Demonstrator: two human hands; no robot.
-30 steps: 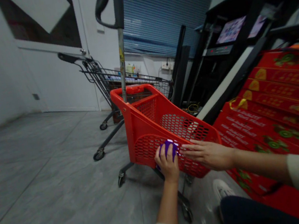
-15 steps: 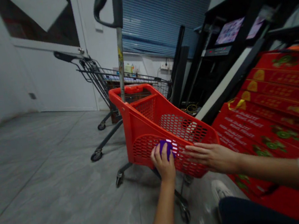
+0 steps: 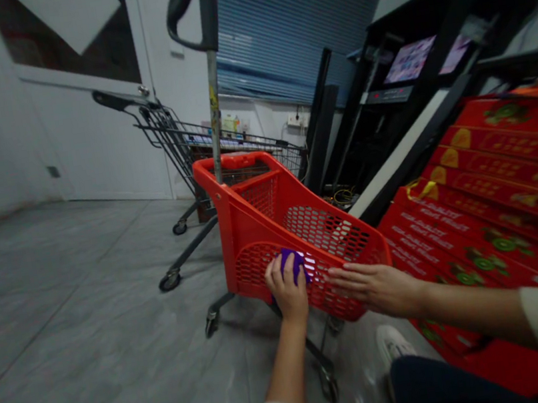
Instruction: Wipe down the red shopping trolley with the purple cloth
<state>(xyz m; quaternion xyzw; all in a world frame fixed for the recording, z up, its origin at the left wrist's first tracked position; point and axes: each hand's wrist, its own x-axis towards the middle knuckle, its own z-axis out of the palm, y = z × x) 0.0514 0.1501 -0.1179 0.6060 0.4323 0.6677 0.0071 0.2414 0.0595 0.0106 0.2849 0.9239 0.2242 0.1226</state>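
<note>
A red plastic shopping cart (image 3: 248, 235) with perforated basket sides stands in front of me on dark metal legs with casters. My left hand (image 3: 286, 286) presses a purple cloth (image 3: 299, 265) against the near side of the basket, its fingers bent over the cloth. Part of the cloth is covered by those fingers. Farther along the same side, toward the low end of the basket, my right hand (image 3: 376, 288) lies with fingers stretched out against the perforated wall and holds nothing. Bright light strips show on the wall between the two hands.
Stacked red boxes (image 3: 483, 216) with fruit pictures are close on the right. Behind the red cart stands a wire shopping cart (image 3: 173, 135). A black frame (image 3: 384, 76) with lit screens leans at the back right, and a door (image 3: 99, 146) is at the back left.
The view has shifted slightly, so the scene sits a little farther left. My left hand and the cloth have moved very slightly left and up along the basket side. My right hand stays flat there.
</note>
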